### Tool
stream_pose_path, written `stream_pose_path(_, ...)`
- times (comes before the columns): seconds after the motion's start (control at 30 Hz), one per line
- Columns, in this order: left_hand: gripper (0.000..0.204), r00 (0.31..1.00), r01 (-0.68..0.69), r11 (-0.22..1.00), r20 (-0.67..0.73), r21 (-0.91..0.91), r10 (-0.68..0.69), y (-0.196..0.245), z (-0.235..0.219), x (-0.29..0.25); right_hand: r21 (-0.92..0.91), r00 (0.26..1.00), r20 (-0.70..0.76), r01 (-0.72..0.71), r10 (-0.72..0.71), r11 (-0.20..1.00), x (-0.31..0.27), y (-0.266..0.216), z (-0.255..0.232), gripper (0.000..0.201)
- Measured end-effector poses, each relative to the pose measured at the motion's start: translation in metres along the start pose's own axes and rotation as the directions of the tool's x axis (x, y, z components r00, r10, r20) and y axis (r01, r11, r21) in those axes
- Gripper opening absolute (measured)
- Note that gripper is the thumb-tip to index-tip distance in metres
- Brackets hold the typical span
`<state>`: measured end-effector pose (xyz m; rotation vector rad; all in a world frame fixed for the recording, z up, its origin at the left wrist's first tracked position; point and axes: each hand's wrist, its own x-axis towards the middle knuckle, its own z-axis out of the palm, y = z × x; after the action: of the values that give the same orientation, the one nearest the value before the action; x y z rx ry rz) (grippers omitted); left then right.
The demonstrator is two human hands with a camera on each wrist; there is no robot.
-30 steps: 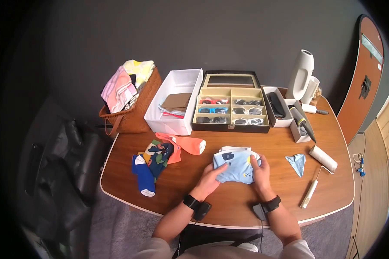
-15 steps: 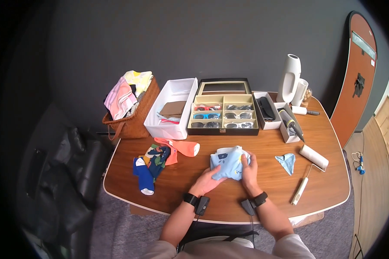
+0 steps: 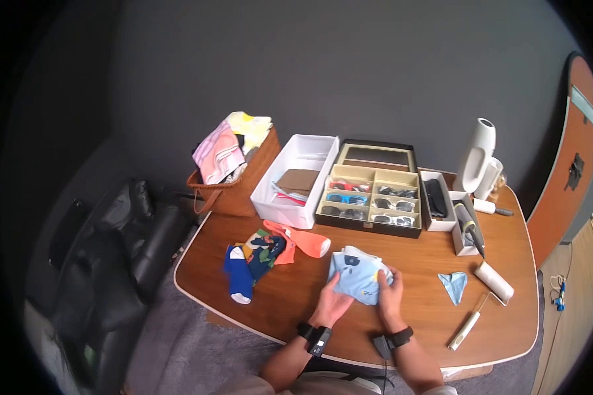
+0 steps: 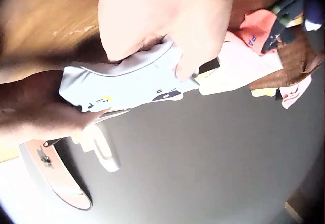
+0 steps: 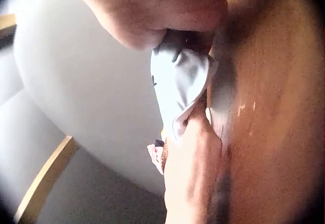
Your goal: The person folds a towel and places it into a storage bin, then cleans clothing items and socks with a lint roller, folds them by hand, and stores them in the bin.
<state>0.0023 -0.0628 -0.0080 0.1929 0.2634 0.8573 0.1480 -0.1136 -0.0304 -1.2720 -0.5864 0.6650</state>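
A folded light-blue garment (image 3: 357, 282) with dark and yellow prints is held between both hands near the middle of the table. At its left lower edge my left hand (image 3: 332, 307) grips it, thumb on top and the other fingers beneath. My right hand (image 3: 390, 304) grips the opposite side, its thumb also on the printed face. In the left wrist view the fabric (image 4: 132, 84) spans the gap between the hands, with a curved edge showing. The right wrist view shows its loose fold (image 5: 183, 81) close over the wood; the fingers underneath are mostly hidden.
Left on the table (image 3: 296, 329) lie blue (image 3: 240, 280), dark patterned (image 3: 265, 253) and coral (image 3: 303, 242) socks. Behind stand a clothes basket (image 3: 234, 201), a white bin (image 3: 286, 214) and a sunglasses case (image 3: 369, 227). A small blue cloth (image 3: 454, 287) and lint roller (image 3: 494, 283) lie right.
The head view has shifted and tilted. The garment bunched up between the hands half a second ago and now lies flatter, its pale edge showing at the top. Both hands have kept hold of it.
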Motion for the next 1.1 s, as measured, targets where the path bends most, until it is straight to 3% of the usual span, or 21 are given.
stream_pose_path(0.03,0.045,0.999,0.032,0.999,-0.002,0.021,-0.032,0.005,-0.001,0.002,0.09,1.0,0.017,-0.027,0.026,0.996,0.003,0.0,0.0,0.029)
stream_pose_path(0.2,0.042,0.991,0.132,0.99,-0.031,0.041,-0.131,0.035,0.02,0.009,0.148,0.996,0.072,-0.059,0.049,0.987,0.007,-0.006,-0.005,0.032)
stream_pose_path(0.27,0.041,0.992,0.109,0.994,-0.069,0.02,-0.108,0.052,0.031,0.011,0.242,0.982,0.095,-0.184,0.165,0.953,0.007,-0.009,-0.006,0.033)
stream_pose_path(0.37,0.041,1.0,-0.003,1.0,-0.015,-0.01,0.003,0.092,0.055,0.021,0.291,0.972,0.132,-0.224,0.193,0.93,0.009,-0.016,-0.007,0.03)
stream_pose_path(0.4,0.04,0.994,-0.112,0.992,-0.007,0.054,0.113,0.107,0.069,0.025,0.283,0.97,0.126,-0.234,0.206,0.93,0.01,-0.016,-0.006,0.029)
stream_pose_path(0.43,0.037,0.991,-0.068,0.997,0.115,-0.04,0.072,0.13,0.08,0.034,0.267,0.967,0.118,-0.249,0.225,0.931,0.01,-0.019,-0.006,0.028)
stream_pose_path(0.47,0.037,0.98,-0.198,0.977,0.04,0.074,0.195,0.147,0.092,0.042,0.268,0.967,0.114,-0.25,0.227,0.93,0.009,-0.02,-0.006,0.028)
stream_pose_path(0.5,0.037,0.981,-0.193,0.981,0.006,0.032,0.192,0.169,0.103,0.058,0.257,0.966,0.115,-0.255,0.232,0.932,0.009,-0.02,-0.006,0.028)
stream_pose_path(0.53,0.037,0.962,-0.272,0.939,0.027,0.209,0.273,0.19,0.114,0.073,0.246,0.965,0.117,-0.257,0.235,0.935,0.01,-0.02,-0.006,0.028)
stream_pose_path(0.63,0.04,0.934,-0.346,0.924,-0.031,0.163,0.355,0.252,0.135,0.132,0.235,0.963,0.122,-0.264,0.241,0.935,0.009,-0.022,-0.007,0.027)
stream_pose_path(0.67,0.04,0.92,-0.391,0.908,0.044,0.154,0.389,0.28,0.121,0.161,0.24,0.965,0.115,-0.258,0.236,0.936,0.009,-0.021,-0.006,0.027)
stream_pose_path(0.8,0.04,0.933,-0.359,0.927,0.009,0.107,0.361,0.328,0.115,0.224,0.234,0.967,0.11,-0.249,0.228,0.94,0.01,-0.018,-0.006,0.027)
stream_pose_path(0.87,0.041,0.929,-0.37,0.925,0.017,0.088,0.37,0.335,0.107,0.245,0.199,0.963,0.105,-0.267,0.25,0.943,0.01,-0.018,-0.006,0.027)
stream_pose_path(0.93,0.043,0.963,-0.268,0.959,0.025,0.088,0.267,0.329,0.084,0.257,0.214,0.96,0.091,-0.279,0.266,0.936,0.01,-0.016,-0.008,0.027)
stream_pose_path(1.0,0.046,0.959,-0.279,0.938,0.004,0.204,0.284,0.321,0.054,0.267,0.243,0.963,0.106,-0.267,0.248,0.933,0.011,-0.014,-0.008,0.027)
stream_pose_path(1.03,0.048,0.913,-0.179,0.917,-0.286,0.357,0.289,0.307,0.055,0.259,0.245,0.962,0.099,-0.271,0.254,0.931,0.01,-0.013,-0.007,0.027)
stream_pose_path(1.07,0.05,0.779,-0.035,0.884,-0.54,0.467,0.317,0.296,0.054,0.257,0.245,0.966,0.104,-0.256,0.238,0.935,0.012,-0.012,-0.007,0.027)
stream_pose_path(1.1,0.05,0.78,-0.025,0.884,-0.544,0.467,0.31,0.303,0.03,0.267,0.244,0.968,0.109,-0.244,0.224,0.938,0.011,-0.011,-0.008,0.027)
